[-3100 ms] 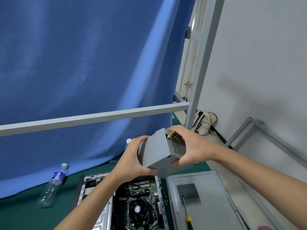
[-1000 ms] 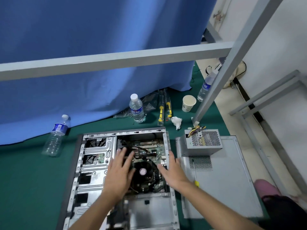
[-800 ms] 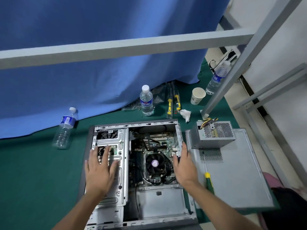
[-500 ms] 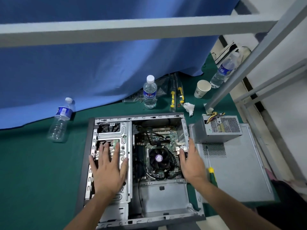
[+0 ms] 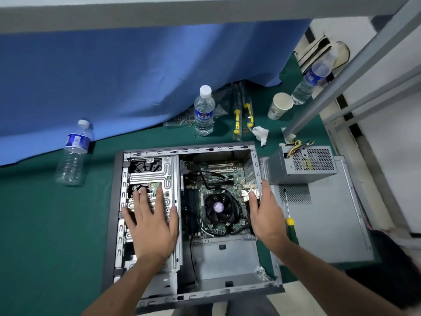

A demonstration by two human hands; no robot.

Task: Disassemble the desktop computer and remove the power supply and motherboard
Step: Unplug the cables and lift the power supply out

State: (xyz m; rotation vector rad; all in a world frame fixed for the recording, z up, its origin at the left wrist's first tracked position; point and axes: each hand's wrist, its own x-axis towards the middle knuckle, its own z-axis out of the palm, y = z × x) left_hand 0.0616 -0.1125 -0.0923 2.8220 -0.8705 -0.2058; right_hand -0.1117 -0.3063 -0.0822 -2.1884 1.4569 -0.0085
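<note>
Head view, looking down on the opened computer case (image 5: 193, 290), which lies flat on the green mat (image 5: 50, 224) with its long axis running from 12 to 6 o'clock. The power supply (image 5: 300, 165) is already out of the chassis and stands on the detached side panel (image 5: 328, 224), at about 2 o'clock from the case and touching neither hand. The motherboard (image 5: 216, 179) remains seated in the right half of the case, with its cooler fan (image 5: 218, 207) near the centre. The left hand (image 5: 151, 222) lies flat on the drive cage (image 5: 148, 169), fingers straight and spread, pointing toward 12 o'clock; its grip is open and encloses nothing. The right hand (image 5: 266, 215) rests along the right wall of the case, fingers extended toward 12 o'clock; it too appears open, although whether the fingertips press on the wall or on the board's edge cannot be told. From the left hand the motherboard lies at 3 o'clock, just beside the thumb; from the right hand it lies at 9 o'clock, directly adjacent, so the right hand is judged the nearer. The screwdriver (image 5: 291, 226), yellow and green at the handle, lies on the side panel just beside the right wrist, its shaft pointing toward 12 o'clock. The next step probably calls for freeing the board's fasteners and cables, with this tool in easy reach of the right hand.
</note>
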